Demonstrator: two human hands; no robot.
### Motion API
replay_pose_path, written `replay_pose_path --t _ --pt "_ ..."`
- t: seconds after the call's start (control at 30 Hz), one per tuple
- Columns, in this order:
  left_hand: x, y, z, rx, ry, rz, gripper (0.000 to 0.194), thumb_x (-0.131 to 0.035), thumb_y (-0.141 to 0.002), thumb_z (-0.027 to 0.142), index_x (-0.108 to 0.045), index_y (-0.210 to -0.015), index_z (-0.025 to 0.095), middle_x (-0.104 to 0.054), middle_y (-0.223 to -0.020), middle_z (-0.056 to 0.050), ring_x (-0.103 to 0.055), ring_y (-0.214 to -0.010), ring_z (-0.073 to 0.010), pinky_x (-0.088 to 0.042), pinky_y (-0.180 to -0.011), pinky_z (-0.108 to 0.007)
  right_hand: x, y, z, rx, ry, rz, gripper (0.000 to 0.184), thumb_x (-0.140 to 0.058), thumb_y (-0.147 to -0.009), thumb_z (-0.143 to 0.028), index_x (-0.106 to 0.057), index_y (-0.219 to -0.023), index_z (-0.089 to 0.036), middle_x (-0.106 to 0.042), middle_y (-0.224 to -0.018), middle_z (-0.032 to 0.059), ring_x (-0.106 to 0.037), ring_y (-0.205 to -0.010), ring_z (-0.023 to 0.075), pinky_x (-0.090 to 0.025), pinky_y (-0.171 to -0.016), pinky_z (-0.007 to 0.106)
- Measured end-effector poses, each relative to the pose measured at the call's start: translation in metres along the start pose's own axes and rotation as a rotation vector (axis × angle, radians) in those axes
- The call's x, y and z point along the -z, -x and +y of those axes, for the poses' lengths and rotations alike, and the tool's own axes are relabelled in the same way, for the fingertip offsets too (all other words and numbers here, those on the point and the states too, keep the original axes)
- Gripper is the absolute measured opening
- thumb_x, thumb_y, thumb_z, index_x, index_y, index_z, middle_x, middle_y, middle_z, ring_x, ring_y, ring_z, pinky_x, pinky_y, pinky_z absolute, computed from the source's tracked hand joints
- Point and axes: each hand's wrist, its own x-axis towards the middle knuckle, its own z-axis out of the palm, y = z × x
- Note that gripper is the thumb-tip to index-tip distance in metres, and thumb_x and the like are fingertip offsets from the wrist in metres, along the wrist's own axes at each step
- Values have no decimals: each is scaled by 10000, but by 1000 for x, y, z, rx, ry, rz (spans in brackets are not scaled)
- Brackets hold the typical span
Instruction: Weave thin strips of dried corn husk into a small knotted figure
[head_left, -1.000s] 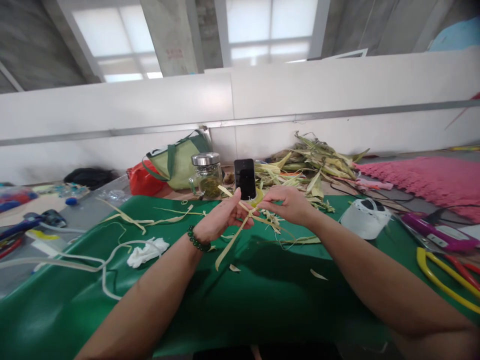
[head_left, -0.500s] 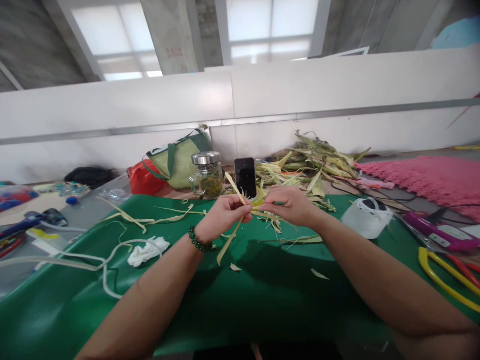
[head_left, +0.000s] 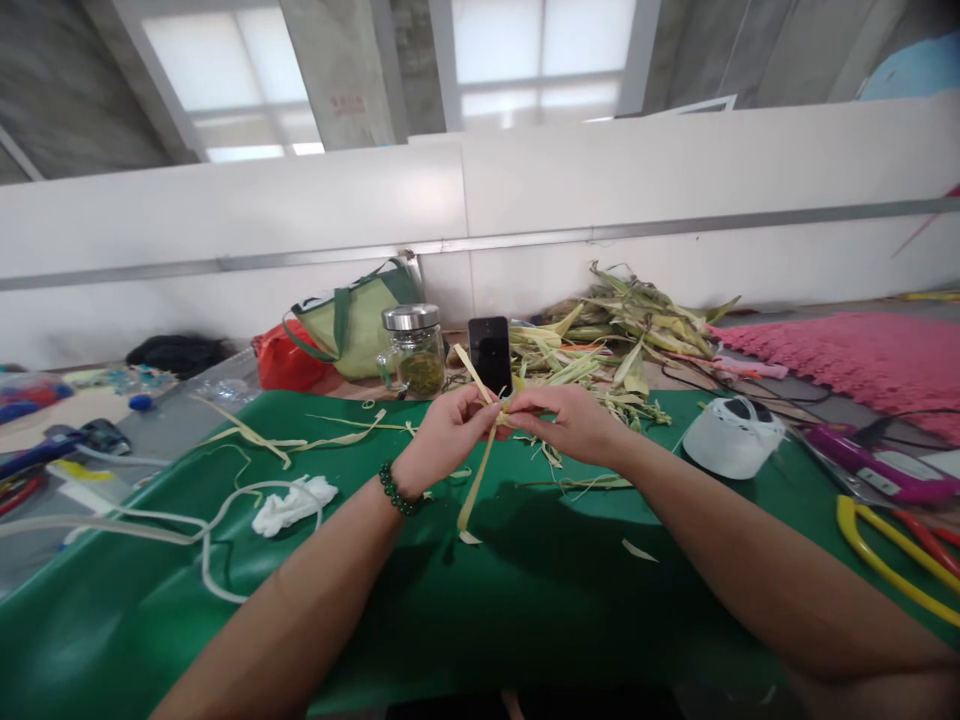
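Note:
Pale yellow corn husk strips (head_left: 478, 482) cross between my two hands, above the green mat. One strip end points up and away to the left; another hangs down toward me. My left hand (head_left: 454, 430), with a green bead bracelet (head_left: 396, 490) on its wrist, pinches the strips near their crossing. Thumb and fingers of my right hand (head_left: 574, 422) are closed on the same crossing from the other side. The fingertips of both hands nearly meet, and the join itself is mostly hidden by them. Just behind stands an upright black phone (head_left: 490, 352).
A glass jar (head_left: 416, 360) and a green bag (head_left: 367, 320) stand at the back. Dried husks (head_left: 637, 310) are heaped back right. A white spool (head_left: 731, 440) and yellow-handled scissors (head_left: 862, 560) lie right. White cable (head_left: 206, 560) and crumpled tissue (head_left: 295, 505) lie left on the mat (head_left: 555, 620).
My left hand has turned from an opened palm to a pinch on the strips. The right hand has drawn in against it, and the hanging strip has swung to the right.

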Motion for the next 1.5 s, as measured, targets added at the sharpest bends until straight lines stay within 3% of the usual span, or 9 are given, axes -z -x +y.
replay_pose_path --t 0.33,0.5,0.63,0.9,1.07,1.2,1.37,1.43,1.5 --pt "0 1 -1 -51 -43 -53 196 -520 -833 373 -539 -802 180 -639 -678 -19 -639 -663 -168 -503 -647 -286 1 0 4 42 43 30 196 -553 -860 -305 -708 -797 -202 -717 -786 5 -605 -684 120 -387 -628 211" --pt "-2 2 3 -32 -24 -69 211 -655 -725 355 -568 -724 163 -629 -656 -10 -646 -660 -163 -514 -628 -267 -1 0 4 8 132 93 276 -589 -830 -411 -692 -700 -190 -669 -648 -8 -543 -576 100 -328 -539 206" --pt "2 3 6 -44 -15 -84 193 -671 -712 327 -576 -687 160 -612 -595 5 -628 -595 -141 -520 -600 -252 6 0 6 67 100 87 268 -589 -829 -376 -667 -666 -178 -632 -594 -18 -517 -542 86 -328 -529 195" --pt "8 -2 5 44 -2 -79 187 -679 -711 330 -636 -719 148 -666 -574 -10 -643 -565 -137 -534 -590 -239 11 0 9 61 75 99 230 -611 -804 -327 -652 -644 -167 -624 -581 -18 -512 -525 79 -339 -516 184" --pt "7 0 7 52 -80 -84 257 -679 -716 364 -670 -584 144 -694 -561 -48 -655 -556 -158 -542 -576 -243 12 0 14 75 135 112 215 -598 -818 -330 -674 -688 -177 -660 -618 -7 -556 -560 94 -351 -536 191" --pt "10 -3 2 133 27 -38 229 -732 -663 358 -690 -647 133 -705 -580 -50 -662 -560 -163 -547 -587 -256 13 -2 25 60 212 167 202 -565 -848 -322 -681 -744 -193 -677 -662 1 -580 -599 119 -384 -565 219" --pt "10 -12 -9 213 239 189 276 -769 -618 362 -682 -736 128 -714 -624 -45 -671 -615 -156 -519 -575 -233 8 1 15 275 536 504 172 -535 -874 -278 -652 -961 -187 -672 -958 87 -556 -910 220 -417 -803 350" --pt "7 -13 -10 211 309 226 302 -780 -601 367 -680 -746 122 -711 -633 -42 -664 -626 -146 -507 -577 -223 2 4 2 384 654 544 136 -525 -875 -234 -656 -857 -202 -661 -854 67 -530 -848 206 -397 -793 345" --pt "3 -11 -9 197 380 220 316 -790 -584 371 -679 -736 118 -703 -635 -30 -644 -613 -125 -501 -592 -219 -8 6 -9 460 748 483 190 -493 -890 -206 -641 -771 -215 -646 -785 46 -506 -791 191 -369 -727 331"
